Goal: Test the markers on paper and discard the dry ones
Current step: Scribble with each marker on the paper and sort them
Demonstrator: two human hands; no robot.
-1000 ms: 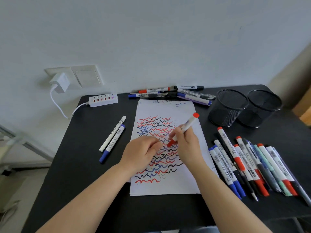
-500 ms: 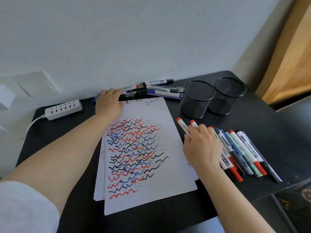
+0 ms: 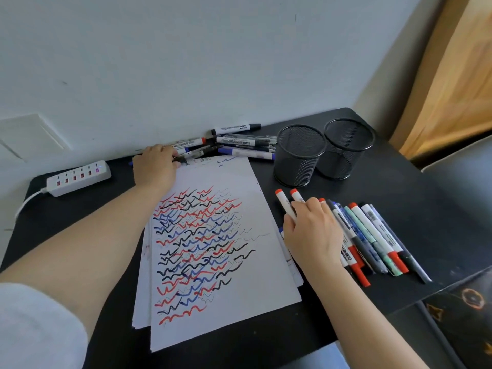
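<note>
1. Sleeve, pale, at the near left edge; bare left forearm reaching across the desk toward the wall.
2. Paper, a loose stack, top sheet crowded with red, blue and black squiggles; a few faint thin lines toward its right side, likely from weak markers.
3. Right hand, resting on the near row of markers just right of the paper; fingers lightly curled over a red-capped marker. Grip: appears to close on that barrel, though hard to confirm from above.
4. Two black mesh cups, upright, beyond the row, nothing visible inside.
5. Left hand, at the top left corner of the paper, fingers bent over the far pile of markers against the wall. Grip: fingertips hidden, holding or merely touching cannot be told.
6. Power strip, white, far left, lights on.
7. Risks, as judged: tested and untested markers mixed, since both piles lie loose and unlabelled; round barrels rolling off the desk's right edge if the row is nudged; loose sheets sliding under a stroke with neither hand pinning them; a dry marker misjudged where fresh marks overlap old ones.
</note>
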